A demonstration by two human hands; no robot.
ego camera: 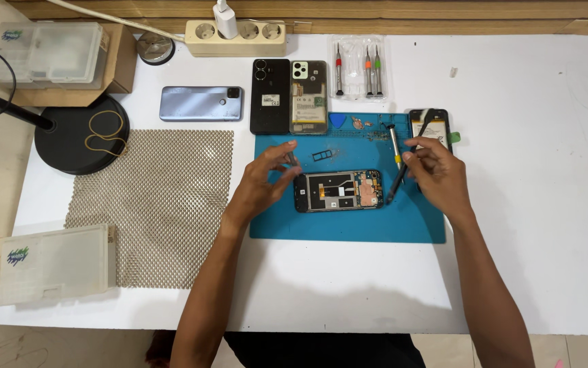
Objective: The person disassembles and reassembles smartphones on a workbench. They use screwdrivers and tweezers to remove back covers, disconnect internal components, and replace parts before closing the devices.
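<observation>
Opened phone [339,191] laid on the blue mat [348,228], both hands raised over it.
A small part, too small to be identified, is pinched in the left hand [266,178]; black tweezers [397,180] are gripped in the right hand [438,172], tip angled down at the phone's right end.

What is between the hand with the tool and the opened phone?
Nothing visible. The right hand holds a dark tool whose tip sits at the right end of the opened phone on the blue mat. The left hand hovers at the phone's other end.
</observation>
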